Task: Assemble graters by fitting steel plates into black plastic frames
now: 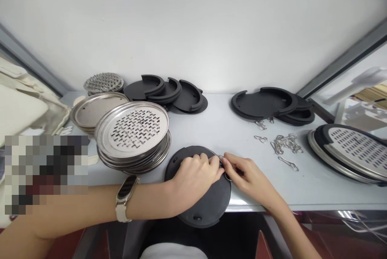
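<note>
Black and disc-shaped, a flat piece (208, 206) is lying at the front of a pale table (242, 142), its near side jutting past the edge, probably to bring it within easy reach of both hands. The left hand (196, 170) is resting across its upper face, apparently steadying it, with fingers curling narrowly at the right-hand rim; whether they are gripping the rim or the wire cannot be told. The right hand (246, 174) is meeting it there, thumb and forefinger pinching together on a thin wire clip (228, 177), seemingly because so slight a part calls for fingertips.

Loose wire clips (286, 144) are lying in a heap to the right, likely placed for the right hand. On the left, perforated metal plates (137, 128) are standing in a stack beside plain metal plates (96, 109), with a spiked plate (104, 82) sitting behind. Black rimmed discs (189, 95) are overlapping near the wall, as are others at right, perhaps to leave the front free. A grater stack (359, 142) is occupying the far right.
</note>
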Demonstrator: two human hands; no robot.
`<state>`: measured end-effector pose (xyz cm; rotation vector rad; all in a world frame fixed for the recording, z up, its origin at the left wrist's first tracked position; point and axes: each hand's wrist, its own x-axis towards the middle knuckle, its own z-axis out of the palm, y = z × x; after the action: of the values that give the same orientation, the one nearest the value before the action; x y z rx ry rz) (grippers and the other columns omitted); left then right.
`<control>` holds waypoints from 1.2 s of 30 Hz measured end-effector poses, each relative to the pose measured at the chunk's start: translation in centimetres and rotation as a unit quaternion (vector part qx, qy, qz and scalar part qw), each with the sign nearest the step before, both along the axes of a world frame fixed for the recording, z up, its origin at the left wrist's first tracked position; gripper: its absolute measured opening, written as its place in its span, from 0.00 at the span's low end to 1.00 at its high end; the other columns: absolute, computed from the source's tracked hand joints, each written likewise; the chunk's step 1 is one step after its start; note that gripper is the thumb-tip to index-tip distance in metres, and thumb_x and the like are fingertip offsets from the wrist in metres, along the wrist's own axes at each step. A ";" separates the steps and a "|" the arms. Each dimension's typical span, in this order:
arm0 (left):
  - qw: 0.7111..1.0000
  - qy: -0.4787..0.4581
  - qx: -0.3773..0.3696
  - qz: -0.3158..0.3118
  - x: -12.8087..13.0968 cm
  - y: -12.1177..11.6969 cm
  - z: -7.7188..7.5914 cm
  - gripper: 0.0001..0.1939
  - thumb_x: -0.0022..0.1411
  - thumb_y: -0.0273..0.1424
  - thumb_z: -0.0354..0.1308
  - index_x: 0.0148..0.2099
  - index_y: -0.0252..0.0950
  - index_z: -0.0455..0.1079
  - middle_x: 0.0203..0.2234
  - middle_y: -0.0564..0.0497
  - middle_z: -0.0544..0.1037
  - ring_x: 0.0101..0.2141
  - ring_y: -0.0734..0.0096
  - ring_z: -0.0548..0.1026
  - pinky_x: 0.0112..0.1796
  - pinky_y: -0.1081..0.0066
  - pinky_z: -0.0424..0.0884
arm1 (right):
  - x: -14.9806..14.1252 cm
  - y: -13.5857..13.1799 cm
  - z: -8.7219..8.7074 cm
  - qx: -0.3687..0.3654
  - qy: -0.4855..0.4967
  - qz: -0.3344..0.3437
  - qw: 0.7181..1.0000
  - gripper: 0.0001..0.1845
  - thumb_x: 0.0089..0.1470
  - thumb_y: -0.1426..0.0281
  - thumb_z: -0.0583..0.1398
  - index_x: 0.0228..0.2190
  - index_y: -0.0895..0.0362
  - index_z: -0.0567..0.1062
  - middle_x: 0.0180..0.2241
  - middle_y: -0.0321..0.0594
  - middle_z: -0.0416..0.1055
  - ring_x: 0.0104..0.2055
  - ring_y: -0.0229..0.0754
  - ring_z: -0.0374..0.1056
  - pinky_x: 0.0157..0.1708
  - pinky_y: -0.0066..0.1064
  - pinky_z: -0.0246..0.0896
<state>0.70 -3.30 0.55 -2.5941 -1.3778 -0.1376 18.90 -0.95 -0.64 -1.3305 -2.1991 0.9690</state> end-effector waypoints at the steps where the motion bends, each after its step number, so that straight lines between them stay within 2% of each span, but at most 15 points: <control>1: 1.000 -0.003 0.011 -0.001 0.0 0.0 -0.2 0.11 0.71 0.34 0.42 0.37 0.35 0.60 0.23 0.52 0.68 0.25 0.67 0.72 0.23 0.73 0.59 | 0.0 0.0 0.0 0.000 0.001 0.000 1.000 0.20 0.65 0.63 0.47 0.22 0.55 0.52 0.18 0.28 0.50 0.20 0.33 0.48 0.22 0.27 0.44; 5: 0.999 -0.003 0.030 -0.009 -0.2 -0.2 -0.6 0.12 0.71 0.35 0.40 0.38 0.36 0.60 0.23 0.51 0.68 0.25 0.66 0.71 0.22 0.72 0.58 | 0.2 -0.2 -0.1 0.000 0.009 -0.004 1.000 0.20 0.65 0.63 0.48 0.22 0.55 0.52 0.18 0.28 0.49 0.20 0.33 0.47 0.22 0.27 0.44; 8: 0.999 -0.007 0.040 -0.002 -0.1 -0.2 -0.8 0.13 0.71 0.36 0.41 0.38 0.35 0.61 0.23 0.51 0.68 0.24 0.67 0.71 0.22 0.72 0.58 | 0.1 -0.2 0.0 -0.001 0.011 -0.008 1.000 0.20 0.66 0.62 0.47 0.23 0.55 0.54 0.19 0.29 0.51 0.21 0.33 0.50 0.23 0.27 0.45; 15: 0.999 -0.006 0.037 0.003 0.0 -0.1 -0.5 0.14 0.71 0.38 0.43 0.37 0.35 0.61 0.22 0.51 0.69 0.23 0.67 0.72 0.22 0.72 0.58 | 0.1 -0.1 0.2 -0.006 0.002 0.006 1.000 0.20 0.66 0.62 0.46 0.23 0.55 0.54 0.20 0.30 0.54 0.22 0.34 0.52 0.25 0.28 0.47; 19: 0.999 0.001 0.038 -0.006 -0.1 -0.2 -0.4 0.13 0.71 0.36 0.41 0.38 0.35 0.62 0.23 0.51 0.69 0.23 0.67 0.71 0.21 0.72 0.58 | 0.2 -0.1 -0.1 -0.007 0.001 0.004 1.000 0.20 0.66 0.62 0.47 0.23 0.55 0.53 0.19 0.29 0.51 0.21 0.34 0.50 0.24 0.28 0.45; 24: 0.999 0.013 0.040 -0.032 -0.4 -0.2 -0.6 0.07 0.70 0.30 0.44 0.41 0.35 0.62 0.24 0.52 0.68 0.25 0.69 0.72 0.22 0.73 0.57 | 0.1 0.0 -0.1 -0.007 0.002 0.004 1.000 0.20 0.66 0.63 0.47 0.22 0.55 0.52 0.19 0.28 0.50 0.21 0.33 0.48 0.23 0.28 0.44; 30: 1.000 0.014 0.001 -0.003 0.0 0.0 -0.1 0.14 0.72 0.35 0.40 0.40 0.34 0.63 0.24 0.50 0.69 0.25 0.66 0.73 0.22 0.72 0.59 | 0.0 0.0 0.7 -0.003 -0.013 0.027 1.000 0.18 0.67 0.64 0.46 0.24 0.54 0.54 0.21 0.30 0.55 0.23 0.35 0.53 0.26 0.28 0.49; 34: 0.998 0.026 -0.059 -0.004 0.1 0.1 0.6 0.13 0.72 0.35 0.41 0.40 0.34 0.63 0.26 0.49 0.72 0.26 0.66 0.74 0.22 0.72 0.59 | 0.0 0.1 1.0 0.006 -0.037 0.037 0.999 0.17 0.67 0.65 0.45 0.25 0.54 0.56 0.22 0.31 0.58 0.23 0.36 0.56 0.28 0.29 0.50; 36: 0.998 0.023 -0.049 -0.008 0.1 0.1 0.5 0.12 0.72 0.34 0.41 0.40 0.35 0.63 0.25 0.49 0.71 0.26 0.65 0.74 0.22 0.71 0.59 | 0.0 0.2 1.2 0.008 -0.050 0.046 0.998 0.17 0.67 0.65 0.45 0.25 0.54 0.56 0.21 0.31 0.58 0.23 0.37 0.56 0.27 0.29 0.50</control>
<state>0.81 -3.22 1.03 -2.6704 -1.3832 -0.0127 18.90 -0.74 0.51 -1.3061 -2.3559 0.9341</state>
